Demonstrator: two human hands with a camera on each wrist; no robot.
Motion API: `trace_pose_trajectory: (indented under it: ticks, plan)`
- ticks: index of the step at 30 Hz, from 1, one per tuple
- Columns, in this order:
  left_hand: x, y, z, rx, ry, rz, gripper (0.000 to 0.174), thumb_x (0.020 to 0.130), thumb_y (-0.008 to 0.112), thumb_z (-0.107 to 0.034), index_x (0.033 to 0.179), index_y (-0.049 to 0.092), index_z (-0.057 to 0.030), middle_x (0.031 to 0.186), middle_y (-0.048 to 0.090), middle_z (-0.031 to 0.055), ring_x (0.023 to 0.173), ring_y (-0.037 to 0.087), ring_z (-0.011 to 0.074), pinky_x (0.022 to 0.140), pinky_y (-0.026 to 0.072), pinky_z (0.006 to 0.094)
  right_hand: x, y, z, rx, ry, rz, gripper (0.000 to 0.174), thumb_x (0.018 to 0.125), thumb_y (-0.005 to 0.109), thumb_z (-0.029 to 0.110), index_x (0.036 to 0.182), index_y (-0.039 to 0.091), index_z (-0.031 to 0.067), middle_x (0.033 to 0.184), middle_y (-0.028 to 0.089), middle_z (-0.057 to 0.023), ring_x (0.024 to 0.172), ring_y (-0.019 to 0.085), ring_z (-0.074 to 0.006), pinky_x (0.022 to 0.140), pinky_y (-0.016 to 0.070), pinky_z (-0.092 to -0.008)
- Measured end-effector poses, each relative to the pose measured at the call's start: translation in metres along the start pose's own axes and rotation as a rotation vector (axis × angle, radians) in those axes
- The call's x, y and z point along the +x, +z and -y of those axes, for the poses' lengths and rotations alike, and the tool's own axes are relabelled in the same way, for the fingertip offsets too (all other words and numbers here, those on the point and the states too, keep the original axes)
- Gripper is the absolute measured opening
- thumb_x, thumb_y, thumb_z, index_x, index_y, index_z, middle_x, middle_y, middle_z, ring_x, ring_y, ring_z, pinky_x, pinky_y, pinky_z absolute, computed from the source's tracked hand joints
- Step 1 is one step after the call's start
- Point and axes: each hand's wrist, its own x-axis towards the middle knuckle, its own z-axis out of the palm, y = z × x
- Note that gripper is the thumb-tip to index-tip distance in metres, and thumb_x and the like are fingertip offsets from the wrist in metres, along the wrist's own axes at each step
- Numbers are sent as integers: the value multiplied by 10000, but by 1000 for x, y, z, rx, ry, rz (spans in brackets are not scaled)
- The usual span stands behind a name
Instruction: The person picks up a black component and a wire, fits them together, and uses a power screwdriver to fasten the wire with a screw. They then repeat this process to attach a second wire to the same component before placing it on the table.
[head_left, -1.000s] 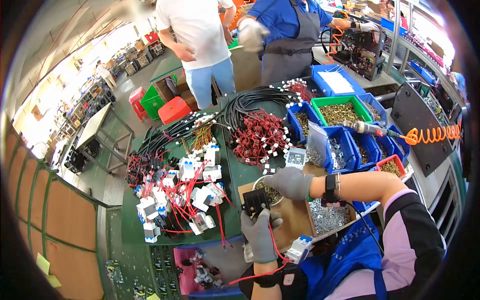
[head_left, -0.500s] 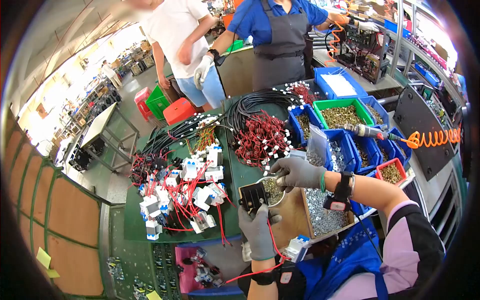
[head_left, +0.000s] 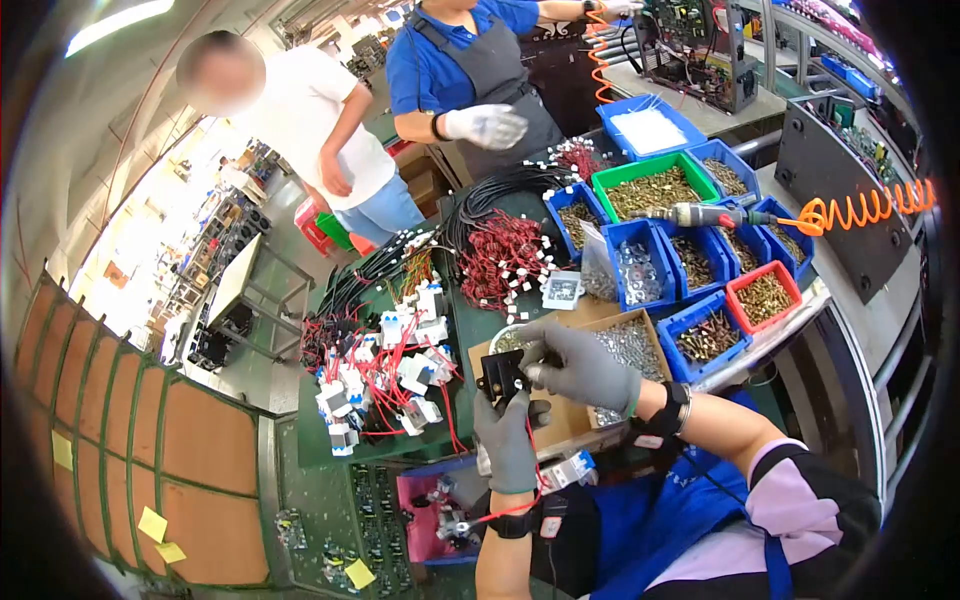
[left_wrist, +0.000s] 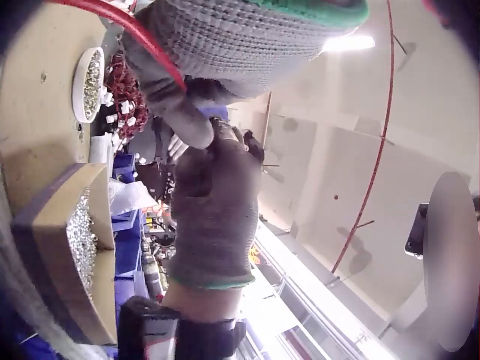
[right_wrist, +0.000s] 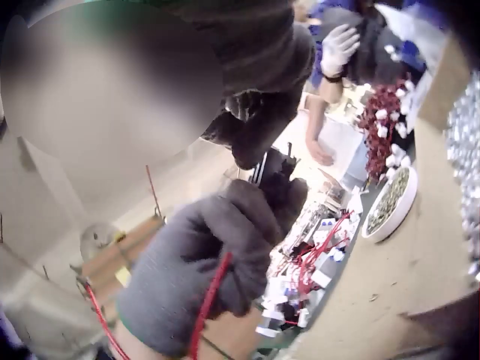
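A flat, black plate is gripped along its near edge by the left hand, its thumb and fingers bent in grey knit fabric. The plate is met from the right by the right hand, likewise gloved, with fingers bent and thumb close to the black surface; whether anything is held there cannot be told, although a small metallic glint is seen by the fingertips.

A glossy red wire is trailed past the left hand, beside which a boxy white-and-blue breaker is seen. Just beyond the plate, a round white bowl is filled with small metal pieces. Near the right hand, loose silvery hardware is heaped in a cardboard box.

To the left of the left hand, more breakers are piled in a tangle of red leads. Farther beyond both hands, red-and-black cables are massed in coils. To the right of the right hand, screws are held in a blue bin and a red bin.
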Motion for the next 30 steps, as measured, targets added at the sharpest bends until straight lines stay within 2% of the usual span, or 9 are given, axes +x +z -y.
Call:
trace_pose_trajectory:
  ticks: [1, 5, 11, 16, 17, 20, 21, 28, 30]
  plan:
    - [-9, 6, -6, 5, 10, 13, 248, 905, 561, -67, 1145, 527, -12, 947, 632, 88, 644, 647, 138, 530, 537, 242, -9, -3, 13, -212, -116, -26, 456, 901, 647, 53, 1330, 492, 40, 958, 691, -99, 844, 708, -210, 691, 563, -359]
    - [-24, 21, -28, 27, 66, 24, 260, 898, 538, -32, 1154, 522, 7, 979, 641, 116, 657, 677, 170, 533, 564, 256, -21, -14, 33, -394, -209, -81, 455, 870, 677, 111, 1287, 497, 108, 910, 713, -86, 767, 692, -321, 660, 546, -397]
    - [-35, 52, -84, 77, 170, 76, 279, 897, 521, 29, 1171, 472, 24, 1007, 635, 150, 669, 695, 203, 541, 595, 289, -15, -39, 71, -239, -385, -148, 491, 864, 678, 62, 1312, 477, 60, 973, 718, -121, 816, 709, -299, 692, 554, -365]
    - [-24, 56, -100, 55, 278, 82, 290, 893, 505, 58, 1176, 456, 20, 1004, 631, 163, 681, 702, 215, 539, 599, 286, -8, -49, 92, -143, -398, -180, 478, 868, 674, 29, 1307, 485, 54, 1018, 716, -137, 881, 720, -270, 732, 557, -345]
    - [-19, 53, -95, 44, 286, 89, 275, 893, 509, 56, 1161, 469, 14, 1014, 630, 159, 693, 702, 215, 539, 600, 281, -3, -48, 88, -174, -427, -195, 468, 869, 671, 52, 1302, 495, 62, 1008, 716, -122, 850, 715, -288, 708, 555, -353]
    - [-10, 50, -77, 76, 241, 83, 280, 894, 533, 37, 1167, 479, 11, 1035, 624, 151, 719, 699, 205, 545, 602, 280, 7, -39, 73, -346, -464, -172, 458, 862, 708, 63, 1284, 529, 46, 938, 719, -88, 805, 717, -215, 692, 557, -321]
    - [-7, 48, -66, 61, 177, 62, 305, 891, 562, 16, 1188, 490, 6, 1029, 630, 132, 734, 693, 193, 553, 603, 282, 8, -34, 66, -399, -435, -165, 456, 850, 713, 107, 1275, 551, 80, 895, 713, -72, 780, 708, -256, 651, 551, -343]
    - [11, 43, 3, -174, -31, 46, 309, 882, 543, 11, 1187, 509, -22, 974, 637, 92, 746, 673, 178, 537, 572, 268, 5, -32, 27, -777, -280, -42, 400, 854, 683, 201, 1238, 578, 154, 798, 690, -93, 663, 674, -309, 559, 521, -416]
    - [15, 41, 14, -202, -65, 77, 410, 864, 530, 43, 1265, 486, -31, 1056, 624, 109, 826, 677, 193, 621, 591, 299, 7, -31, 9, -804, -214, -19, 377, 860, 671, 222, 1224, 590, 166, 792, 689, -101, 643, 667, -318, 546, 517, -427]
